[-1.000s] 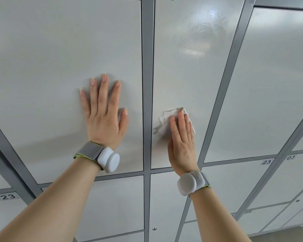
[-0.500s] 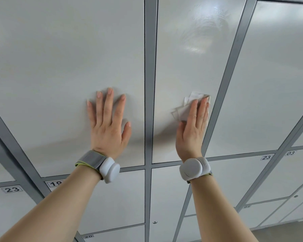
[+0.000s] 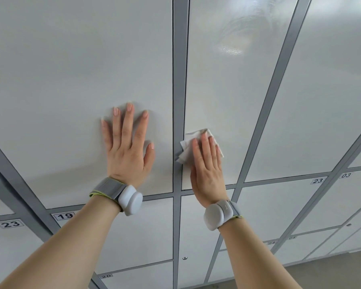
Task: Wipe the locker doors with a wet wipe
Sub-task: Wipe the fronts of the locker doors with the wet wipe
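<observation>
Nearest to us, both bare forearms reach up, each with a white rounded wrist device on a grey strap [image 3: 131,200]. Our left hand [image 3: 127,151] lies flat on the wide pale grey locker door [image 3: 71,80], fingers spread and straight. Our right hand [image 3: 206,167] is flat too, fingers straight and pressed together, pushing the crumpled white wet wipe [image 3: 186,151] against the narrower pale grey locker door [image 3: 227,90].

The wipe is folded and rumpled, with corners poking out above the fingertips and to the left of the palm.

Half a second back the wipe sat higher, at this door's right edge. Now it is lower, at the left edge, and the left hand has kept its place.

The wipe's left corner meets the dark gap beside the upright grey frame strip [image 3: 180,59]. The door's bottom edge runs just under the heel of the right hand.

To the right, bare door runs to the slanted grey frame strip [image 3: 275,90], and much more lies above. Farther up, glossy wet streaks [image 3: 244,24] catch the light.
</observation>
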Available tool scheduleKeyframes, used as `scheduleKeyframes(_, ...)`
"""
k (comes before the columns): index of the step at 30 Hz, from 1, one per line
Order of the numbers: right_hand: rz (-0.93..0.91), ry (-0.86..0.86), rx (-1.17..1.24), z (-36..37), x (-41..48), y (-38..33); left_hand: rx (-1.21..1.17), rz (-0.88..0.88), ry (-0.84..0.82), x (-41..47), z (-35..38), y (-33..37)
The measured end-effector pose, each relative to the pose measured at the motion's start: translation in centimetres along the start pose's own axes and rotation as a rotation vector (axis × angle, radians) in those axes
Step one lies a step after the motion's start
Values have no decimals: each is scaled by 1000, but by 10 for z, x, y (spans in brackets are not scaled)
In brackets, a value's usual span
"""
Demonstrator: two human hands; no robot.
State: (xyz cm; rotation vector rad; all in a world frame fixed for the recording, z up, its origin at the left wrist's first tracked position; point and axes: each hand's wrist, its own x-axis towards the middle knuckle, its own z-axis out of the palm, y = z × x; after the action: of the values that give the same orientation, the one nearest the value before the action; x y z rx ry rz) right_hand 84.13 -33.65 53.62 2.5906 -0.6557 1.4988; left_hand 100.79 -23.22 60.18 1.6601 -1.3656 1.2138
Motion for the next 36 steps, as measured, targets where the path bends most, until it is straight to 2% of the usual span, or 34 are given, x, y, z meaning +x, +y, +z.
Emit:
scheduleKeyframes(10, 199, 42, -6, -13, -10, 28, -6, -5, 1, 0, 2, 0)
scheduleKeyframes(17, 336, 169, 66, -16, 4, 26, -1, -6, 13, 0, 3, 0)
scheduleKeyframes(24, 217, 171, 89, -8, 18, 1, 11, -1, 16, 0, 3, 0)
scheduleKeyframes(31, 48, -7, 55, 3, 3, -14, 24, 2, 35, 0, 4, -1)
scheduleKeyframes(36, 24, -35, -1, 0, -5, -5, 16, 4, 28, 0, 4, -1)
